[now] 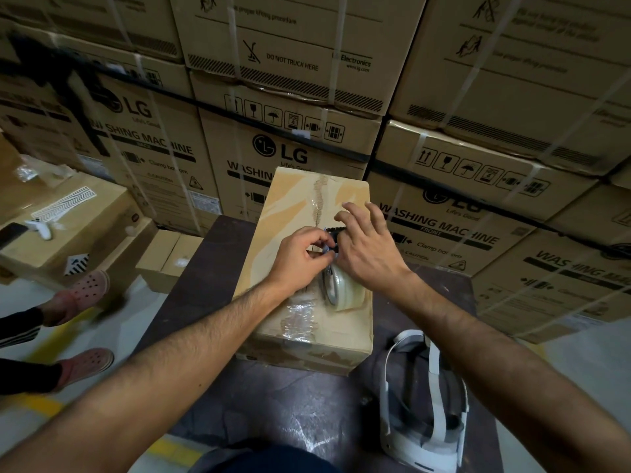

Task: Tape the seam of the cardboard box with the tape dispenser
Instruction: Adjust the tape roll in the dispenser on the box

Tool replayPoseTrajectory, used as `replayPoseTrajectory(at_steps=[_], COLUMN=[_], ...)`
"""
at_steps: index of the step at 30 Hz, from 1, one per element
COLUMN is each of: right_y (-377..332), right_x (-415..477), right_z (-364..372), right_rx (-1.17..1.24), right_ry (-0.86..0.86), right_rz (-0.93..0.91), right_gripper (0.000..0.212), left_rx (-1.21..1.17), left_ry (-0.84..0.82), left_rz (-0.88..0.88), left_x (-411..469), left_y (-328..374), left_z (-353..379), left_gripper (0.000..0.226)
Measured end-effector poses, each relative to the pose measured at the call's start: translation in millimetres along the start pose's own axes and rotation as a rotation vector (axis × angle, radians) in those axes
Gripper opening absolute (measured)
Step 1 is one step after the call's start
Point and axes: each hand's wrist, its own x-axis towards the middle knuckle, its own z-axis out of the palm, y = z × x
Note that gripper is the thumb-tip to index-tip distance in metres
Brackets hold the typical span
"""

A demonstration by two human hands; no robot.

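Observation:
A long brown cardboard box (290, 206) lies on a dark table, its centre seam running away from me with torn, crinkled clear tape along it. On the seam near the middle sits the tape dispenser (336, 285) with its roll of clear tape. My left hand (300, 257) pinches the dispenser's front part with curled fingers and thumb. My right hand (370, 244) lies over the dispenser from the right, fingers spread and reaching past its serrated blade onto the box top. The dispenser's handle is hidden under my hands.
A white headset with straps (423, 404) lies on the dark table (211, 274) at the right of the box. Stacked washing machine cartons (293, 155) wall off the back. At left stand another person's feet in pink clogs (85, 291) and low boxes (68, 213).

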Motion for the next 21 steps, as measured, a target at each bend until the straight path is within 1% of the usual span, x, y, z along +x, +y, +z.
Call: replayPoseTrajectory(at_steps=[6, 8, 11, 14, 17, 19, 21], right_y=[-2, -3, -3, -5, -10, -19, -31], right_x=[0, -2, -4, -5, -9, -16, -23], right_z=[-2, -3, -3, -1, -2, -2, -2], right_rx=[-0.001, -0.004, 0.011, 0.049, 0.162, 0.271, 0.386], right_ry=[-0.006, -0.003, 0.015, 0.024, 0.04, 0.071, 0.128], right_rz=[0.007, 0.005, 0.012, 0.039, 0.169, 0.335, 0.522], right_gripper=[0.028, 0.025, 0.024, 0.025, 0.019, 0.013, 0.012], left_rx=[0.189, 0.302, 0.522, 0.697, 0.807, 0.823, 0.819], left_ry=[-0.018, -0.048, -0.102, -0.161, -0.181, -0.175, -0.181], left_rz=[0.071, 0.11, 0.188, 0.255, 0.279, 0.274, 0.278], left_x=[3, 3, 7, 12, 13, 12, 11], left_y=[10, 16, 26, 35, 35, 31, 29], left_z=[-4, -6, -11, -13, -13, -13, -13], left_gripper=[0.016, 0.016, 0.01, 0.015, 0.016, 0.011, 0.005])
